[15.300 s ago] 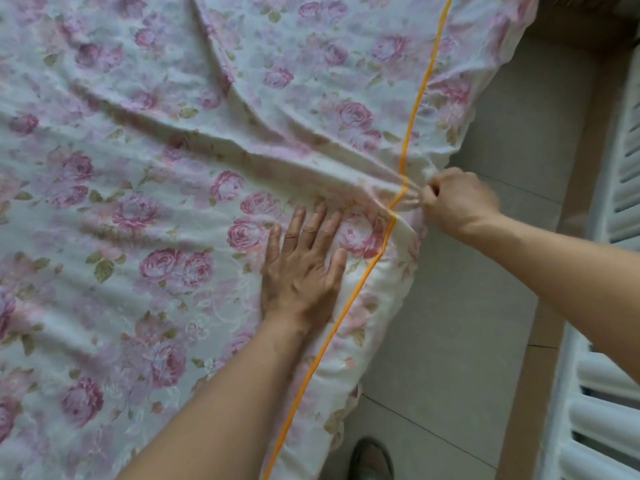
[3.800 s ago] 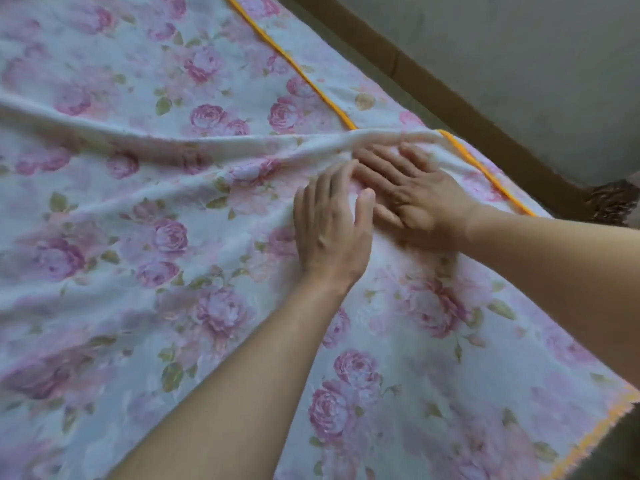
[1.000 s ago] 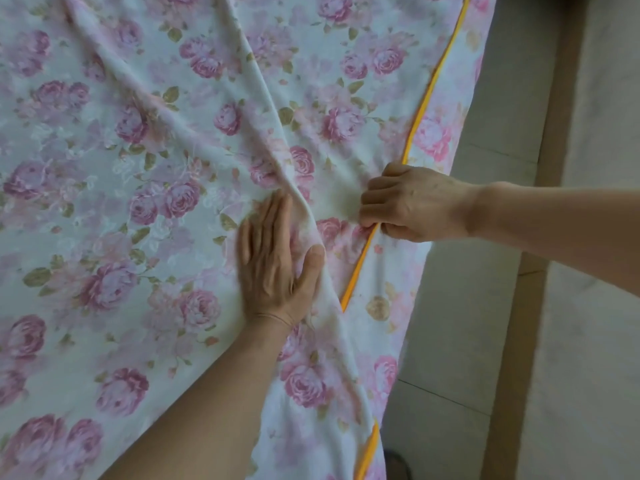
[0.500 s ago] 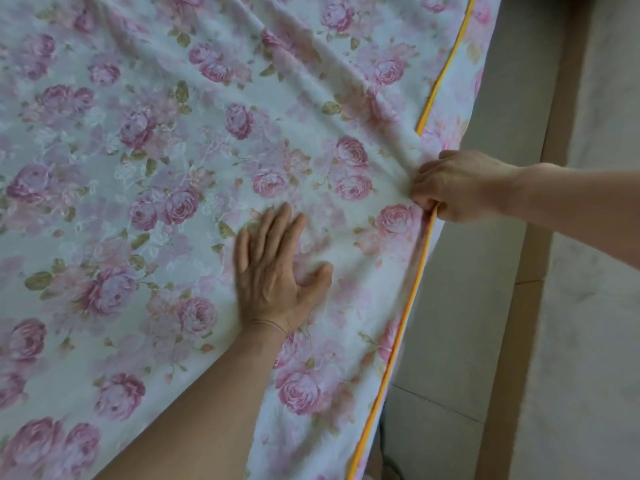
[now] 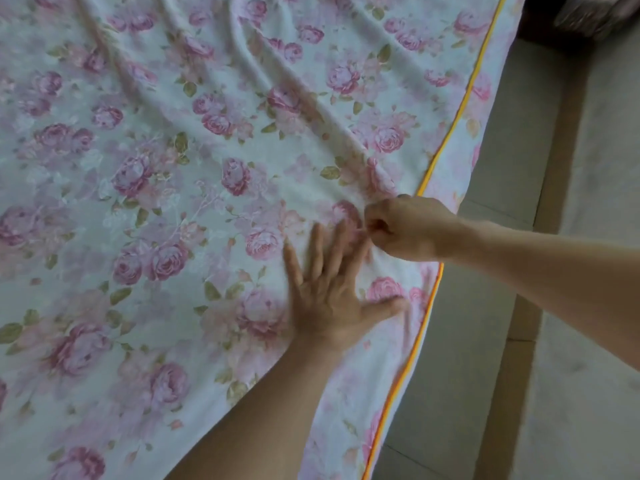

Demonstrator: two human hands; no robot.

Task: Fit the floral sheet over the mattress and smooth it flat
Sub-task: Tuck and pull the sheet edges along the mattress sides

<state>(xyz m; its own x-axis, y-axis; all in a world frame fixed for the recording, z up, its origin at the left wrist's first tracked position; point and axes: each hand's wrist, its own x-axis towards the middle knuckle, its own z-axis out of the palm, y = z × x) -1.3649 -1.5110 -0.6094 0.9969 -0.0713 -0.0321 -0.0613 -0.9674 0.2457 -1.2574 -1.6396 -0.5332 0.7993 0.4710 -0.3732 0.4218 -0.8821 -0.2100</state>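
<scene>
The floral sheet (image 5: 214, 188), white with pink roses and an orange piped edge (image 5: 453, 123), covers the mattress and fills most of the view. Long wrinkles run diagonally from the upper left toward the right edge. My left hand (image 5: 332, 292) lies flat on the sheet near that edge, fingers spread and blurred by motion. Just beyond its fingertips, my right hand (image 5: 405, 226) pinches a small fold of the sheet beside the piping. The mattress itself is hidden under the fabric.
A grey tiled floor (image 5: 491, 306) runs along the bed's right side. A brown baseboard (image 5: 526, 327) and pale wall (image 5: 595, 375) border it. A dark patterned object (image 5: 595, 12) sits at the top right corner.
My right hand has moved inward from the piping and now pinches cloth right by my left fingertips. My left hand has slid toward the edge. The view has shifted slightly.
</scene>
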